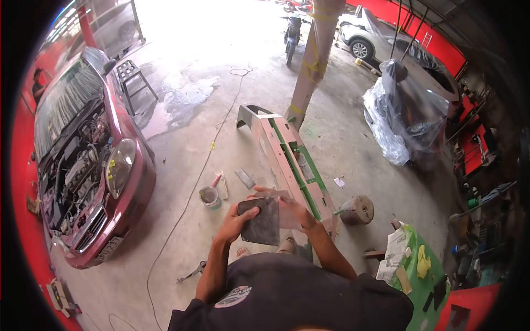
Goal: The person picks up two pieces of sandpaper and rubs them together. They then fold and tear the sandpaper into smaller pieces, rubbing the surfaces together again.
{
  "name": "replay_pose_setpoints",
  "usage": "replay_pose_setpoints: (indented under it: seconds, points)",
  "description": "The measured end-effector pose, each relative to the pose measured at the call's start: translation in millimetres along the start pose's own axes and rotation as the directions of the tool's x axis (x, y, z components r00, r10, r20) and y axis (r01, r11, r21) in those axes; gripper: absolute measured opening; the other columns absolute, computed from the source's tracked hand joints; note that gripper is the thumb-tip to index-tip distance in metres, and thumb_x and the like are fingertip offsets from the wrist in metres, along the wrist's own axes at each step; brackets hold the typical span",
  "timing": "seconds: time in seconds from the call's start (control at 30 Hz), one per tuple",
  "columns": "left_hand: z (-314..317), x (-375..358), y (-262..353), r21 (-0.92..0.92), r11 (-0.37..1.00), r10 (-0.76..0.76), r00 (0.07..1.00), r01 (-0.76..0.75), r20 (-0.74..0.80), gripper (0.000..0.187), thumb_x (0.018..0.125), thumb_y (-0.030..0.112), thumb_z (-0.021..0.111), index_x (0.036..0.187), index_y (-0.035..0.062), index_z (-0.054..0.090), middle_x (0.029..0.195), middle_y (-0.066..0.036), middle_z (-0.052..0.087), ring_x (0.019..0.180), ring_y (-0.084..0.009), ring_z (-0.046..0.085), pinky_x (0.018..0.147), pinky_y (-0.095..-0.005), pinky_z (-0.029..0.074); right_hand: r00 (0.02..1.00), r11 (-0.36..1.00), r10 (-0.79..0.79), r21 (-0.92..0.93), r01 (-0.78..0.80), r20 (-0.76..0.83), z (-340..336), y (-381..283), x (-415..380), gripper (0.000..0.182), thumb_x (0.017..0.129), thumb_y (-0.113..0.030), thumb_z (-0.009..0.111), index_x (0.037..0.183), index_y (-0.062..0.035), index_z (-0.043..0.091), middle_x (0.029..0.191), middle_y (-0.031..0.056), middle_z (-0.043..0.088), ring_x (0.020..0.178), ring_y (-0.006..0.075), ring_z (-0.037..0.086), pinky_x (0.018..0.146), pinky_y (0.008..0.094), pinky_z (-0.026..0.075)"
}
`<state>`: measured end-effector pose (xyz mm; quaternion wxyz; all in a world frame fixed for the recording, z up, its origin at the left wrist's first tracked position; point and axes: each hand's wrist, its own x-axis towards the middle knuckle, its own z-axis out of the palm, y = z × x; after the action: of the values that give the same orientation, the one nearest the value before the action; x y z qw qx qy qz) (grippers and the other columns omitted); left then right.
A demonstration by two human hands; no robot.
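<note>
My left hand (pixel 243 219) grips a dark grey, flat rectangular sheet (pixel 261 222) by its left edge, thumb lying across its face. Close by on the right, my right hand (pixel 296 212) is smeared by motion at the sheet's upper right corner; I cannot tell whether its fingers hold anything. Just beyond both hands, a long car bumper (pixel 274 156) in patchy pink and green stretches away from me. To the left of it on the floor are an open can (pixel 210 196), a red-handled tool (pixel 216 180) and a flat grey plate (pixel 244 177).
A maroon car (pixel 128 212) with its engine bay exposed stands left. A post (pixel 312 60) rises behind the bumper. To the right are a round drum-like object (pixel 361 208), a green-covered surface (pixel 422 292) and a plastic-draped object (pixel 406 110). A cable (pixel 190 201) crosses the floor.
</note>
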<state>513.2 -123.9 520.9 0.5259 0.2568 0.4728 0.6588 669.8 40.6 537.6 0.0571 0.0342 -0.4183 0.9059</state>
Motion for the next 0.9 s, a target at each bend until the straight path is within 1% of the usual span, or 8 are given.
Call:
replay_pose_setpoints:
  seconds: [0.13,0.3,0.37,0.47,0.67,0.77,0.83,0.9]
  points:
    - [17.2,5.1,28.5,0.215,0.937,0.250,0.959,-0.274,0.129,0.037,0.103,0.004,0.061,0.139,-0.0034,0.065,0.150,-0.013,0.061,0.142,-0.0242,0.051,0.119,-0.0350,0.035,0.972,0.973,-0.143,-0.207,0.103,-0.188,1.8,-25.7,-5.7,0.074,0.109,-0.044,0.056,0.164,-0.0025,0.032,0.156,0.0151,0.051,0.142,0.0255,0.052,0.119,0.0433,0.042]
    - [56.9,0.9,33.4,0.602,0.681,0.453,0.886,-0.416,0.100,0.046,0.097,-0.010,0.057,0.141,-0.0011,0.062,0.132,-0.022,0.069,0.121,-0.0296,0.069,0.102,-0.0368,0.052,0.839,0.887,-0.412,-0.366,0.280,-0.355,5.0,-35.8,13.1,0.079,0.104,-0.046,0.064,0.164,-0.0044,0.034,0.149,0.0149,0.052,0.132,0.0296,0.058,0.113,0.0432,0.048]
    - [81.3,2.6,20.1,0.718,0.480,0.581,0.796,-0.505,0.171,0.053,0.093,-0.008,0.064,0.145,0.0007,0.059,0.127,-0.023,0.067,0.112,-0.0418,0.066,0.098,-0.0445,0.055,0.804,0.894,-0.432,-0.309,0.324,-0.408,18.6,-37.8,22.3,0.076,0.104,-0.044,0.061,0.163,-0.0045,0.035,0.148,0.0155,0.051,0.128,0.0311,0.060,0.110,0.0422,0.049]
    - [106.3,-1.3,16.0,0.805,0.285,0.680,0.702,-0.520,0.212,0.055,0.091,-0.001,0.069,0.145,-0.0032,0.059,0.121,-0.022,0.067,0.102,-0.0416,0.066,0.090,-0.0455,0.056,0.764,0.846,-0.523,-0.335,0.414,-0.377,16.6,-36.0,33.3,0.073,0.104,-0.041,0.056,0.163,-0.0033,0.035,0.151,0.0211,0.051,0.127,0.0318,0.060,0.108,0.0402,0.050]
    - [111.0,-5.9,32.2,0.721,0.212,0.770,0.567,-0.660,0.292,0.055,0.087,-0.014,0.063,0.141,-0.0020,0.063,0.110,-0.023,0.070,0.096,-0.0421,0.068,0.083,-0.0452,0.055,0.816,0.878,-0.477,-0.129,0.462,-0.327,11.2,-18.8,43.4,0.081,0.104,-0.051,0.051,0.163,0.0011,0.032,0.153,0.0254,0.049,0.124,0.0295,0.059,0.109,0.0398,0.047]
    - [98.4,2.9,22.6,0.806,0.296,0.712,0.682,-0.512,0.171,0.052,0.090,-0.011,0.062,0.141,-0.0021,0.061,0.111,-0.025,0.069,0.099,-0.0420,0.067,0.084,-0.0469,0.056,0.778,0.814,-0.574,-0.287,0.505,-0.257,28.5,-28.7,41.8,0.087,0.104,-0.059,0.048,0.163,0.0021,0.031,0.153,0.0241,0.049,0.123,0.0271,0.057,0.112,0.0403,0.042]
    - [89.0,15.6,18.6,0.761,0.492,0.652,0.758,-0.423,-0.001,0.050,0.093,-0.011,0.060,0.140,0.0011,0.063,0.106,-0.027,0.069,0.092,-0.0440,0.069,0.080,-0.0467,0.056,0.772,0.790,-0.587,-0.382,0.480,-0.243,29.4,-26.9,38.2,0.091,0.104,-0.065,0.046,0.163,0.0017,0.031,0.153,0.0233,0.050,0.123,0.0257,0.057,0.113,0.0411,0.040]
    - [96.0,9.4,17.1,0.771,0.364,0.740,0.665,-0.522,0.101,0.049,0.092,-0.012,0.060,0.139,0.0002,0.064,0.104,-0.026,0.069,0.090,-0.0434,0.070,0.079,-0.0457,0.056,0.761,0.747,-0.610,-0.481,0.459,-0.222,29.2,-30.6,39.0,0.095,0.103,-0.070,0.045,0.164,0.0013,0.031,0.152,0.0226,0.050,0.123,0.0244,0.056,0.114,0.0418,0.037]
